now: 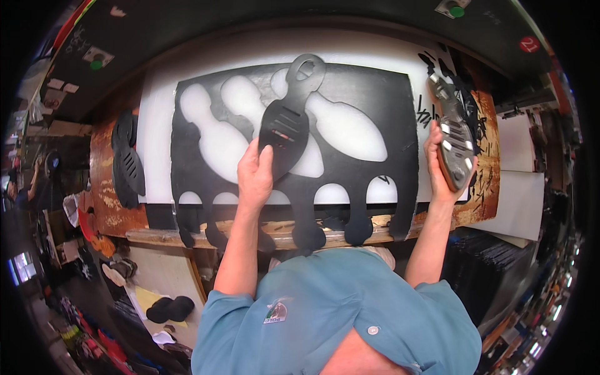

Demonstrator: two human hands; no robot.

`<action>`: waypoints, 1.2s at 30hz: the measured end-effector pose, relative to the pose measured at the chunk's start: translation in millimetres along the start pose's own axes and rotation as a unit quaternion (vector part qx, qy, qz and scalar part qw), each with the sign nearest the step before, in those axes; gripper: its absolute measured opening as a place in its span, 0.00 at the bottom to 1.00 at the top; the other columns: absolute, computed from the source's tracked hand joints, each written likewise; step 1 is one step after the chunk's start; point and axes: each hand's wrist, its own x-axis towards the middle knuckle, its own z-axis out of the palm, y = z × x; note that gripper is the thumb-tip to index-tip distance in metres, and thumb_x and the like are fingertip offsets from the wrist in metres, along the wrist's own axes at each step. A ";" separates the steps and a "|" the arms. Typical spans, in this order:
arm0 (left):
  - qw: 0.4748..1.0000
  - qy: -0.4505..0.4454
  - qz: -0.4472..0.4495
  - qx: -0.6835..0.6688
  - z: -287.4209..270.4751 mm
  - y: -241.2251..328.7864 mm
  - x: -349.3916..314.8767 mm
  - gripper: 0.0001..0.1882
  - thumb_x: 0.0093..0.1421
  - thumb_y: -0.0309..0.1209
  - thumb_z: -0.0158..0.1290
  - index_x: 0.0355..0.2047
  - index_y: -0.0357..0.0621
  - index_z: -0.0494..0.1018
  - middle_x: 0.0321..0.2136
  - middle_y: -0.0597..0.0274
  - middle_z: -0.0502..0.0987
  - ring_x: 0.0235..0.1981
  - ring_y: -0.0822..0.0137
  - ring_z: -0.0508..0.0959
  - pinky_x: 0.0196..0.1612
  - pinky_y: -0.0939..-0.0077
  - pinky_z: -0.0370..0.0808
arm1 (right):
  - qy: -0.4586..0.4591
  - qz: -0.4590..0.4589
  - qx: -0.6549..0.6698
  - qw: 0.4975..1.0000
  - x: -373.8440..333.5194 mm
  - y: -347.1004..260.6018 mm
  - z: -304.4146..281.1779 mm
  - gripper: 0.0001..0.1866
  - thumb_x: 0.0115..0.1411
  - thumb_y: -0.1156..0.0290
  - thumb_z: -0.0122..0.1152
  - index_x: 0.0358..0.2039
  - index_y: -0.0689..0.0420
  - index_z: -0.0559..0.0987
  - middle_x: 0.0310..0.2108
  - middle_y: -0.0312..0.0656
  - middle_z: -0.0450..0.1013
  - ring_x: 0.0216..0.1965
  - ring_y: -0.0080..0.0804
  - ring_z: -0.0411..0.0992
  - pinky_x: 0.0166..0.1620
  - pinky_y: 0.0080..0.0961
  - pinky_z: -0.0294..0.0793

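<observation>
My left hand (254,175) grips a flat black insole-shaped piece (283,144) by its wide end, thumb on top. Slots cross its wide part, and its narrow end widens into a ring-like round tip. In my right hand (444,186) is a metal cutting die (455,144) of similar outline, held upright over the board's right side. Between my arms lies a black sheet (400,119) with several cut-out openings of that same shape. White board (159,119) shows through those openings. The sheet's scalloped near edge hangs over the table's front.
Cut black pieces (128,162) lie stacked at the left. Thin black scraps (425,111) litter the board's right side. A dark machine beam (262,14) with green buttons (96,64) spans the far side. Dark stacked sheets (494,262) stand at the lower right.
</observation>
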 end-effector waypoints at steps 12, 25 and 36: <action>0.999 0.027 0.016 0.017 2.1 1.2 -0.6 0.19 0.76 0.26 0.48 0.64 0.31 0.73 0.50 0.61 0.81 0.48 0.75 0.76 0.56 0.79 0.72 | 0.081 -0.185 -0.834 0.514 4.5 40.6 9.2 0.55 0.54 0.62 0.80 0.75 0.70 0.59 0.53 0.53 0.77 0.49 0.36 0.79 0.57 0.32 0.80; 0.960 0.217 0.036 0.171 -106.4 38.3 -0.3 0.19 0.77 0.30 0.51 0.62 0.30 0.74 0.49 0.58 0.83 0.45 0.72 0.81 0.52 0.76 0.79 | -0.066 -0.226 -0.913 0.333 26.8 40.1 -49.5 0.22 0.63 0.69 0.75 0.55 0.64 0.83 0.51 0.46 0.80 0.51 0.35 0.79 0.56 0.28 0.78; 0.791 0.425 0.062 0.435 -323.7 47.6 -0.1 0.20 0.71 0.33 0.54 0.57 0.30 0.77 0.46 0.45 0.86 0.46 0.58 0.85 0.54 0.64 0.79 | 0.093 -0.220 -0.892 0.383 25.6 17.6 -39.0 0.31 0.73 0.67 0.64 0.72 0.65 0.68 0.63 0.49 0.75 0.60 0.33 0.75 0.65 0.31 0.73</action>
